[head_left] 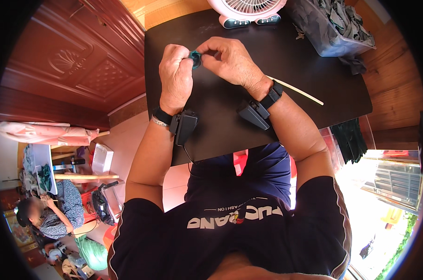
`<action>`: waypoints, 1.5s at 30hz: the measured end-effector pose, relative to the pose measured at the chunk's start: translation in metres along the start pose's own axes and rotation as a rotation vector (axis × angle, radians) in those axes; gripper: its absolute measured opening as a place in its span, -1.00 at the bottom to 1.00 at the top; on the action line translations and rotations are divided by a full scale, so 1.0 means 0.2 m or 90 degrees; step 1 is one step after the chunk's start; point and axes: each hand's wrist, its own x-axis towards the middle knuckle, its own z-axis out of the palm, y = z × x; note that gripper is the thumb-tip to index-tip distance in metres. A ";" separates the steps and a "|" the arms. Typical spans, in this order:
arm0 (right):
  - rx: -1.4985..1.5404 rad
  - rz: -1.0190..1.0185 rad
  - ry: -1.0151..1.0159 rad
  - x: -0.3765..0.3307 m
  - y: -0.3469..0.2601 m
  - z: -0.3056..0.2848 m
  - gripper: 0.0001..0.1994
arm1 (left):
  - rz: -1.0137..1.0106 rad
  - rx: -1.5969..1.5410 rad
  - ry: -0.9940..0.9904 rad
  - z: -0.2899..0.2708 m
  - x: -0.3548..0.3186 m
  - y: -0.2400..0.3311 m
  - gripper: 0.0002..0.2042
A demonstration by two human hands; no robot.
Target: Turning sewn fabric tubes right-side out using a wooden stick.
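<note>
Over the far half of the black table (211, 112), my two hands hold a small, dark teal, crumpled piece of cloth (195, 59) between them. My left hand (176, 70) is closed on its left side, thumb and fingers pressed together. With thumb and forefinger, my right hand (234, 61) pinches its upper right edge. The piece curls between the fingertips, so its full shape is hidden. A thin, pale stick (296, 90) lies on the tabletop to the right of my right wrist.
A pink fan (249, 10) stands at the table's far edge. At the far right, a clear plastic bin (323, 32) holds grey and dark cloth pieces. Dark green cloth (349, 140) hangs beside the table's right edge. Another person (53, 214) sits at the lower left.
</note>
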 end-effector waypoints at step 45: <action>0.015 0.049 0.009 0.01 0.03 -0.01 -0.87 | -0.286 -0.490 -0.054 -0.01 -0.01 -0.09 -0.90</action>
